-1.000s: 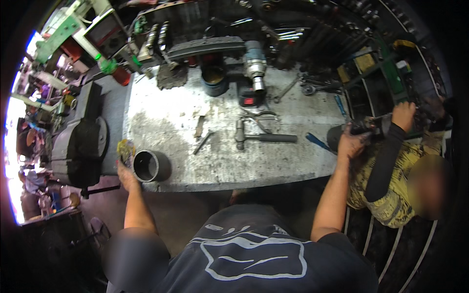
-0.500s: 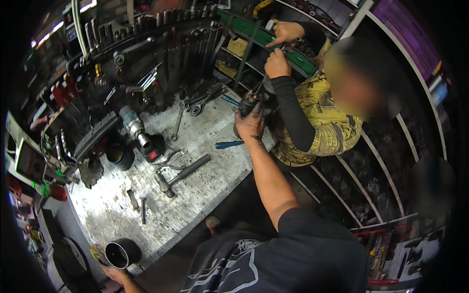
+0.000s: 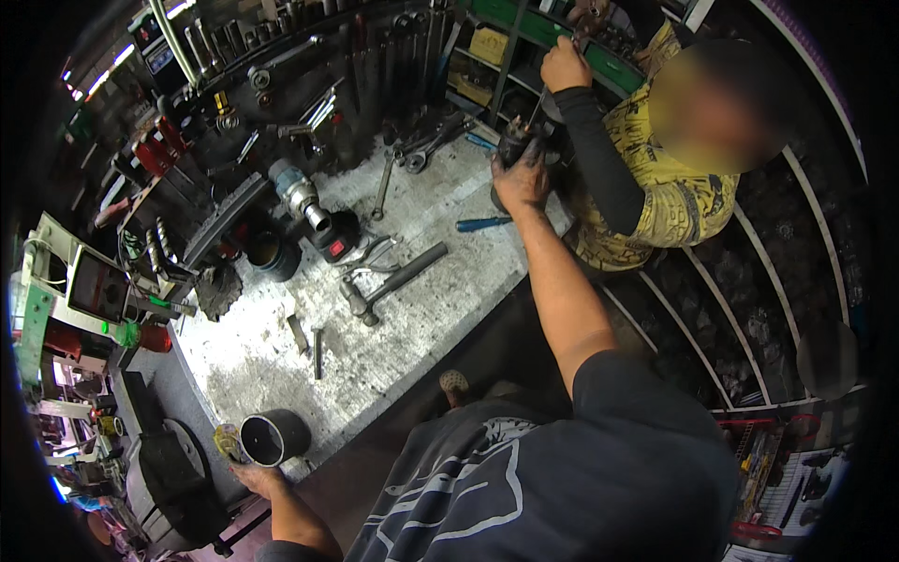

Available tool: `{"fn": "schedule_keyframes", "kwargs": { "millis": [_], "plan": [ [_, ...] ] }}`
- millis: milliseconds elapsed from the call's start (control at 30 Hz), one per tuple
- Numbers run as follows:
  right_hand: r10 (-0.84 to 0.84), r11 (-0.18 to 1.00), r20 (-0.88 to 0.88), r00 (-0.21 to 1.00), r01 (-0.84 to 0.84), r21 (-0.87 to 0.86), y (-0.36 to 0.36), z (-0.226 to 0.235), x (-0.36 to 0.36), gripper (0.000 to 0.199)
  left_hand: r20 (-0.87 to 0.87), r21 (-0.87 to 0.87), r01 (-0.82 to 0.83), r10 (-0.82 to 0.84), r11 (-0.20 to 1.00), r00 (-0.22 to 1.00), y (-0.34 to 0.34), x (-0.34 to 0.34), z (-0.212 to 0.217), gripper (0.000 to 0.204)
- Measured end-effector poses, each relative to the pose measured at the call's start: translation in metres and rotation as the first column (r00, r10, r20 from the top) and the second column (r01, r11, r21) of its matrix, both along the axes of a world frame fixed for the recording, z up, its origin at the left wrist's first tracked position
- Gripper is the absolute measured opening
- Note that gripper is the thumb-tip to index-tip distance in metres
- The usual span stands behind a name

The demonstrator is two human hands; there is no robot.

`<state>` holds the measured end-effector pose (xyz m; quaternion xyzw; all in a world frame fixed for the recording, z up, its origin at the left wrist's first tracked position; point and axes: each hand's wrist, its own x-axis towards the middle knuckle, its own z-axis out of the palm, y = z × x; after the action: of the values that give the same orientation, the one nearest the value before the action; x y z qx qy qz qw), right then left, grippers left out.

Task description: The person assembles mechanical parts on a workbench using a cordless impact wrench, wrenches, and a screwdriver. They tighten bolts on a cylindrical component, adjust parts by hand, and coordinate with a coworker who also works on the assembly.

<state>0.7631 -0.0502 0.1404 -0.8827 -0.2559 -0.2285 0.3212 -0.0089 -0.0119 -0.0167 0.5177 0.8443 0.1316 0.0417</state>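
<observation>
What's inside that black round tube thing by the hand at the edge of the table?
The black tube lies with its open end facing the camera. Inside looks dark and hollow; nothing shows, but its depths are in shadow. The left hand rests beside it.

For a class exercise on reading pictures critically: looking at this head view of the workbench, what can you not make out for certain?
- The dark part under the right hand: the fingers and a co-worker's sleeve hide most of it.
- Left hand beside the black cylinder: whether they touch is unclear.
- The small yellowish thing by the cylinder: too small to identify.
- Tools on the back wall: dim, bent by the fisheye rim.
</observation>
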Motion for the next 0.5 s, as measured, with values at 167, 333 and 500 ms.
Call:
{"fn": "schedule_keyframes", "kwargs": {
  "millis": [167, 333, 500],
  "plan": [
    [-0.01, 0.999, 0.018, 1.0, 0.009, 0.043, 0.002, 0.0, -0.001, 0.097, -0.009, -0.025, 0.004, -0.004, 1.0, 1.0, -0.003, 0.003, 0.003, 0.097],
    [-0.07, 0.997, -0.134, 0.988, 0.064, -0.048, 0.006, 0.004, -0.005, 0.105, -0.062, 0.007, 0.054, -0.054, 0.998, 0.997, -0.002, -0.001, -0.002, 0.106],
    [-0.059, 0.996, -0.106, 0.993, 0.052, -0.073, 0.002, 0.01, -0.009, 0.103, 0.036, 0.007, -0.028, 0.028, 1.0, 0.999, -0.001, 0.004, 0.005, 0.106]
  ]
}}
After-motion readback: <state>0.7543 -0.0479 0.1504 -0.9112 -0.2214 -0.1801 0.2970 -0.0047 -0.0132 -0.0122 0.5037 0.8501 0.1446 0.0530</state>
